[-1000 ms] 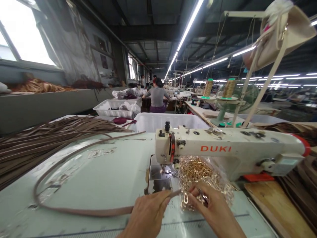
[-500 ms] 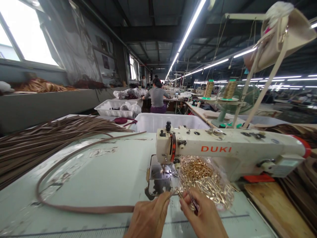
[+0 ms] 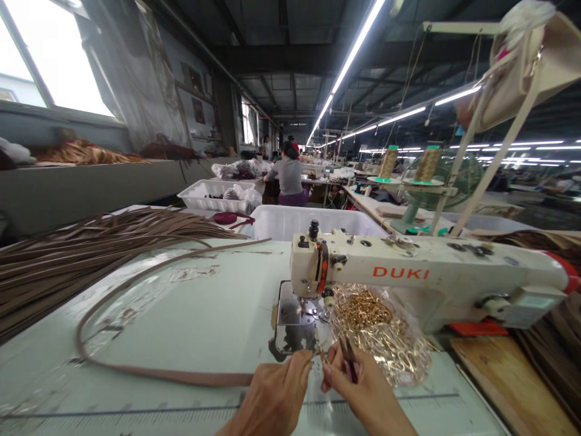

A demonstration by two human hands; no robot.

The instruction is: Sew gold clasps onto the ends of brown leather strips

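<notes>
My left hand point(image 3: 275, 390) is closed on a long brown leather strap point(image 3: 200, 378), whose end shows at the fingertips. From the hand the strap runs left and curves back across the table. My right hand point(image 3: 358, 381) is closed, with small dark thread snips point(image 3: 348, 358) tucked in it, blades up. Between its thumb and finger is a small gold metal piece point(image 3: 323, 356), close to the strap end; its exact shape is too small to tell. Both hands are in front of the sewing machine point(image 3: 403, 269), just below its metal needle plate point(image 3: 295, 333).
A clear bag of gold metal hooks point(image 3: 385, 333) lies under the machine arm. Many brown straps point(image 3: 113, 242) are heaped at the left. A white bin point(image 3: 313, 221) stands behind the machine, and a printed ruler point(image 3: 136, 415) crosses the table's front. Farther back sits a co-worker point(image 3: 289, 175).
My right hand has turned slightly, so the snips stand more upright and its fingertips have shifted on the gold piece. My left hand still holds the strap. The view has shifted a little.
</notes>
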